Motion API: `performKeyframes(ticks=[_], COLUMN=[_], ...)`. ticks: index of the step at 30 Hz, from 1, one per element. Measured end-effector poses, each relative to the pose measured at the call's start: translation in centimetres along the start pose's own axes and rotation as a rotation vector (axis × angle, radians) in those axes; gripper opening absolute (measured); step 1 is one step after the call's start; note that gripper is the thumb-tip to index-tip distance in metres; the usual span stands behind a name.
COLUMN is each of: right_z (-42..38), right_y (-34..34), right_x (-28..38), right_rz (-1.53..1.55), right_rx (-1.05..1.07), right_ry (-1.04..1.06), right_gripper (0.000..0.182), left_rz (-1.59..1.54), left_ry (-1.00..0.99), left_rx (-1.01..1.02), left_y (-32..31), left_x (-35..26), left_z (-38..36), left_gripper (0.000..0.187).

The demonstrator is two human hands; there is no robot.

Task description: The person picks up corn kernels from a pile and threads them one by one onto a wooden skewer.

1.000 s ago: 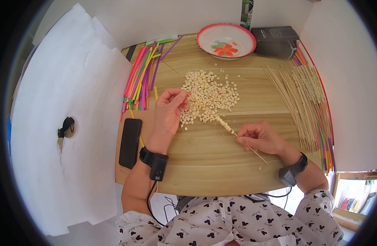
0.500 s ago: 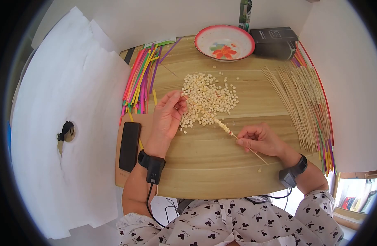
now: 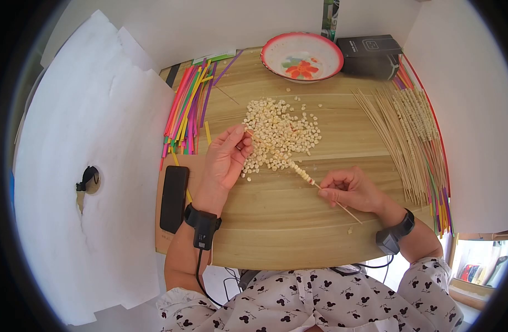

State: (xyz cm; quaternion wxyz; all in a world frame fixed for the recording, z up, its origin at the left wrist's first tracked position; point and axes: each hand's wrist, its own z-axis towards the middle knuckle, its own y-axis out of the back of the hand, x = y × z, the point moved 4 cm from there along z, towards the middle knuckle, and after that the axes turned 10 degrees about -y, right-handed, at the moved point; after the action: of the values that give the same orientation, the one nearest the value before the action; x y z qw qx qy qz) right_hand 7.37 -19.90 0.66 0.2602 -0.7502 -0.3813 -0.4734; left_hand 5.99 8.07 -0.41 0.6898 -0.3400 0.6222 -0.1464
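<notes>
My right hand (image 3: pixel 348 189) pinches a thin wooden skewer (image 3: pixel 350 213) on the right side of the table. Pale corn kernels (image 3: pixel 302 173) are threaded along the skewer's far part, and its tip reaches the near edge of a loose kernel pile (image 3: pixel 281 130). At the pile's left side, my left hand (image 3: pixel 229 152) is raised with thumb and forefinger pressed together. Whatever sits between those fingertips is too small to make out.
Colourful flat strips (image 3: pixel 187 108) lie at the left, above a black phone (image 3: pixel 174 198). Bare skewers (image 3: pixel 395 144) and kernel-filled ones (image 3: pixel 417 119) line the right edge. An enamel basin (image 3: pixel 270 47) and a black box (image 3: pixel 370 55) stand at the back.
Almost nothing differs. Both hands keep their places and their pinches, and the skewer stays at the pile's edge; the view has shifted very slightly.
</notes>
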Motion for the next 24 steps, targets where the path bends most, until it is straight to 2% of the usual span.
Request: performKeyframes(ticks=[11, 24], right_z=[0.1, -0.1], right_y=[0.1, 0.0], right_x=[-0.3, -0.1], right_rz=[0.001, 0.001], right_rx=[-0.003, -0.013], right_ry=[-0.002, 0.001], right_gripper=[0.014, 0.015], left_rz=[0.023, -0.01], left_ry=[0.024, 0.092], left_rx=[-0.023, 0.054], left_y=[0.2, -1.9], left_x=[0.5, 1.4], left_z=[-0.1, -1.4], left_gripper=[0.015, 0.01])
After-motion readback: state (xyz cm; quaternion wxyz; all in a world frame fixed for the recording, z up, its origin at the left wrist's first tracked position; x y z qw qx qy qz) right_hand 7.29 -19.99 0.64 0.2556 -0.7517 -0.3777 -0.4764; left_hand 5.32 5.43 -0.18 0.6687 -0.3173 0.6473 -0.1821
